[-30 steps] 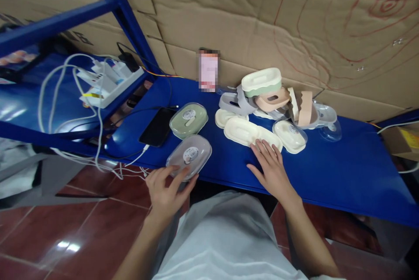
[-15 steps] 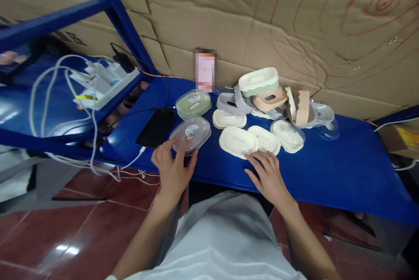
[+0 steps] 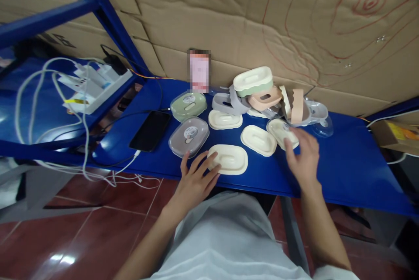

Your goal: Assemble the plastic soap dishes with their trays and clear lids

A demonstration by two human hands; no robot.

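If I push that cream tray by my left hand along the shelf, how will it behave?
The cream tray looks like thin moulded plastic, so probably light and stiff. It lies flat and low on the glossy blue shelf, so it should slide easily rather than tip. The left hand touches its near edge; a nudge may spin it.

My left hand lies low in the middle of the frame, palm down with the fingers spread and pointing up and to the right, its grip slack around nothing. My right hand sits right of centre, slightly blurred, fingers loosely curled and unclenched, forearm running down to the lower right.
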